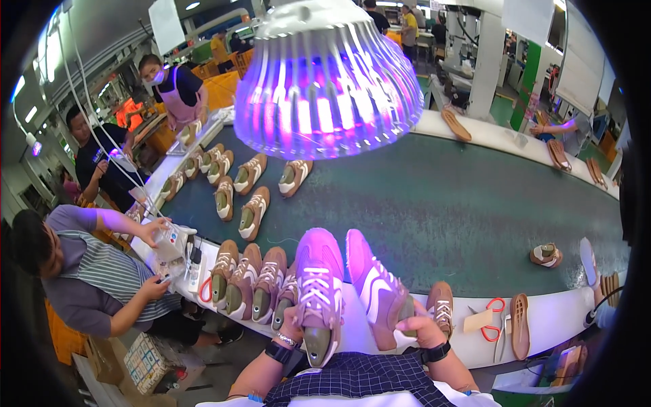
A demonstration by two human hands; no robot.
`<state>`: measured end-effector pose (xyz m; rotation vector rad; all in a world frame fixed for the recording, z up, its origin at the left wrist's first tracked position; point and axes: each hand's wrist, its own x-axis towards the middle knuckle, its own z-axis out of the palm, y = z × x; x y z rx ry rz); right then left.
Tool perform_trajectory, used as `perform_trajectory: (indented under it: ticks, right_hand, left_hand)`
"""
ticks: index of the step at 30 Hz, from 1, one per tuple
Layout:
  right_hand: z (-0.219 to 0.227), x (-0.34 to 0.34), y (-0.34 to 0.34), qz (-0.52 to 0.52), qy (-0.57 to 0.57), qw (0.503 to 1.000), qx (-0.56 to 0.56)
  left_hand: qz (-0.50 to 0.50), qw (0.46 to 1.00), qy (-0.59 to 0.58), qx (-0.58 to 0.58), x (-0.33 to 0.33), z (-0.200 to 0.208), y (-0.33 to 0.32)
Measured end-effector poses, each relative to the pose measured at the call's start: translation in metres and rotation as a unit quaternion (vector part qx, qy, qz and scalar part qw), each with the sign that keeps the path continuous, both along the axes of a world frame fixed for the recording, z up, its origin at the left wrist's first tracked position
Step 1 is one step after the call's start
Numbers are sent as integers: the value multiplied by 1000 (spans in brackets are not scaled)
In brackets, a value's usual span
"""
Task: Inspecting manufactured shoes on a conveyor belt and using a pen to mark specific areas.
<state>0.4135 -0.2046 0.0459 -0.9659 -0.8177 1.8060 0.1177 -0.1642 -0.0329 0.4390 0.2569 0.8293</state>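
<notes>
Under a ribbed lamp [325, 88] glowing purple, I hold two brown sneakers with white laces and a green shoe last inside each. My left hand [290, 327] is closed around the heel end of the left sneaker [319, 271], which points away from me, laces up. My right hand [422, 328] grips the heel of the right sneaker [374, 288], tilted so its side with white stripes shows. Part of each hand's fingers is hidden behind the shoes. Close by my right hand stands another brown sneaker [442, 305] on the white ledge.
Several lasted sneakers [242, 275] line the ledge at left; more stand on the green conveyor belt [380, 190]. At right lie red-handled scissors [494, 319] and a brown sole [519, 325]. A co-worker [102, 271] in a striped apron works at left; others stand farther back.
</notes>
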Motion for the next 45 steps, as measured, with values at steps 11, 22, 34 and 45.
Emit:
perform_trajectory:
  ticks: [11,22,34,45]
  right_hand:
    - [25,-34,8,-65,-73,964,248]
    - [-27,-36,10,11,279,960,-26]
    - [6,-41,44,-223,226,948,-2]
    - [-5,-49,39,-259,223,940,-13]
  left_hand:
    - [64,998,-7,-21,-5,46,8]
    - [63,991,75,-86,10,22,0]
    - [306,946,-3,-109,13,59,30]
    - [356,917,39,-177,5,49,10]
